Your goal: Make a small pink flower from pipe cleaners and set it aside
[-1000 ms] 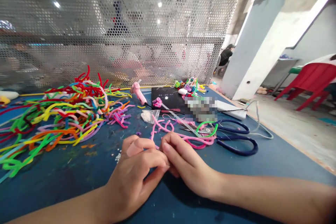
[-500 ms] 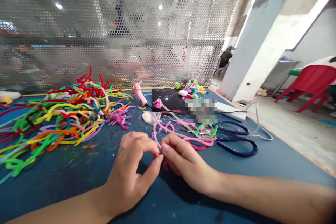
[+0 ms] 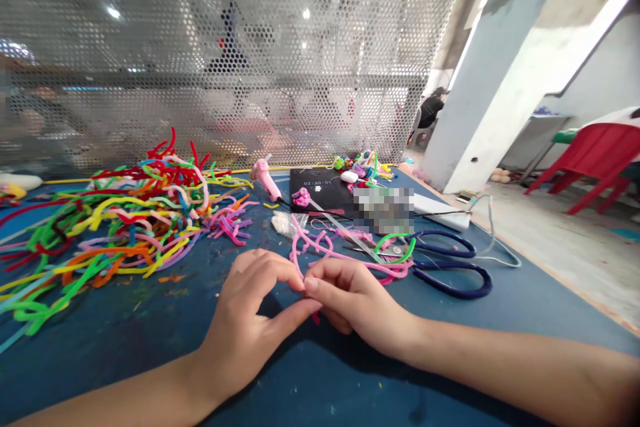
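Observation:
My left hand point(image 3: 250, 313) and my right hand point(image 3: 357, 300) meet fingertip to fingertip above the blue table point(image 3: 310, 393). The left thumb reaches under the right fingertips, and its index finger touches them from above. The right thumb and index finger are pinched together. A small dark pink piece point(image 3: 315, 317) shows just below the joined fingertips; most of it is hidden. Just beyond the hands lie pink fuzzy stems point(image 3: 350, 260), a green curved stem point(image 3: 381, 243) and scissors with dark blue handles point(image 3: 453, 280).
A tangled heap of coloured fuzzy stems point(image 3: 125, 227) covers the left side. Farther back are a pink tool point(image 3: 266, 180), a black device point(image 3: 320, 190), a clear bag point(image 3: 285, 223) and a white bar point(image 3: 440, 212). A perforated metal screen point(image 3: 300, 80) stands behind.
My left thumb has slid right, under the right fingertips, and the left index finger has straightened a little. The right fingers have shifted slightly. The things on the table have not moved.

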The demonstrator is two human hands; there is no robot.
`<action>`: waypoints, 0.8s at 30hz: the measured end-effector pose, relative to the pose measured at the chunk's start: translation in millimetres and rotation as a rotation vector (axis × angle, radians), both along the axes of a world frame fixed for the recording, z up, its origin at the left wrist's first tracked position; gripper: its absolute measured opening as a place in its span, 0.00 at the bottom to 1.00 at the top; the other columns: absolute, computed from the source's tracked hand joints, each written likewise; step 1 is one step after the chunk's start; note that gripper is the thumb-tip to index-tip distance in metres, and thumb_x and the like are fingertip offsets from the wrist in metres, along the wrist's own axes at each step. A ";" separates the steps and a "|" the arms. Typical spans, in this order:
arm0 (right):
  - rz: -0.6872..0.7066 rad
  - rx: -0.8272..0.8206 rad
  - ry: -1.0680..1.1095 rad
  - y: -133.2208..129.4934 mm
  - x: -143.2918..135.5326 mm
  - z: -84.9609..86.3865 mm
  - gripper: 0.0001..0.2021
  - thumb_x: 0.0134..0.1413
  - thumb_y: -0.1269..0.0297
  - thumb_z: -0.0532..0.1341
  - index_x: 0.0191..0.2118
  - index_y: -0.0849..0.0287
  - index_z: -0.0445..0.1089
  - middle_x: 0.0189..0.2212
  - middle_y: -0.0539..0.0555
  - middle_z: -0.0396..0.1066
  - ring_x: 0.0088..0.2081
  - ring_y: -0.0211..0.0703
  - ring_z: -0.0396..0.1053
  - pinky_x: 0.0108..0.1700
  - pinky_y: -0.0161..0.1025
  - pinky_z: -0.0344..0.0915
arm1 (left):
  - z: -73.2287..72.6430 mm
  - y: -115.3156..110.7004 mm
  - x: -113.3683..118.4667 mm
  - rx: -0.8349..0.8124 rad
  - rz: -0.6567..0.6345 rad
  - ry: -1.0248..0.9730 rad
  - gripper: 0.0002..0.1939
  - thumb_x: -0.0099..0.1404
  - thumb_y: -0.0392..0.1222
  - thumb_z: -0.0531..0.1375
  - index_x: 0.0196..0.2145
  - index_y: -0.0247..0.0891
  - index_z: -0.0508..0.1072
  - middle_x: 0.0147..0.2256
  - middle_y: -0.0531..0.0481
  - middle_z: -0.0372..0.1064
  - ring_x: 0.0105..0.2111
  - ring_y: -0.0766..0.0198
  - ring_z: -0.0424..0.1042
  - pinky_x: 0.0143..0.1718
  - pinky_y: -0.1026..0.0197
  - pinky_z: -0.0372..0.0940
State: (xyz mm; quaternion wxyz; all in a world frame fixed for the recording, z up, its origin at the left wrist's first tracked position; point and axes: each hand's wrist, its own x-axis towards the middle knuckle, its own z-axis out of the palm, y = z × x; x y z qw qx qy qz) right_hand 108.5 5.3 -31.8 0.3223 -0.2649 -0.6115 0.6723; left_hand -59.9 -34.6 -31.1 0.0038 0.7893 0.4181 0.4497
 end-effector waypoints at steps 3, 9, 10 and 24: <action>0.000 -0.027 0.007 0.3 0.3 -0.6 0.19 0.50 0.48 0.63 0.26 0.61 0.64 0.14 0.41 0.52 0.14 0.26 0.47 0.15 0.29 0.42 | 0.5 0.6 -0.4 -0.013 0.021 -0.018 0.07 0.60 0.40 0.64 0.31 0.41 0.67 0.29 0.55 0.70 0.33 0.64 0.68 0.38 0.60 0.63; -0.013 -0.070 0.041 1.8 1.6 -4.6 0.18 0.52 0.49 0.62 0.27 0.61 0.66 0.12 0.40 0.51 0.13 0.26 0.45 0.15 0.28 0.42 | 1.3 2.3 -1.6 -0.008 0.057 -0.057 0.05 0.59 0.41 0.64 0.29 0.41 0.71 0.27 0.55 0.72 0.31 0.64 0.71 0.36 0.61 0.64; -0.019 -0.090 0.055 1.8 1.6 -4.3 0.18 0.52 0.49 0.62 0.28 0.61 0.66 0.12 0.40 0.50 0.13 0.26 0.44 0.15 0.28 0.41 | 1.2 2.9 -1.9 -0.020 0.066 -0.070 0.04 0.60 0.41 0.64 0.29 0.41 0.72 0.28 0.55 0.73 0.31 0.64 0.71 0.37 0.61 0.65; 0.066 -0.350 0.254 7.8 2.9 -1.6 0.27 0.56 0.35 0.43 0.42 0.55 0.58 0.16 0.39 0.47 0.15 0.29 0.33 0.15 0.27 0.35 | 6.9 14.7 -3.0 -0.239 0.178 -0.281 0.08 0.62 0.44 0.61 0.27 0.40 0.73 0.24 0.56 0.70 0.24 0.67 0.68 0.28 0.66 0.66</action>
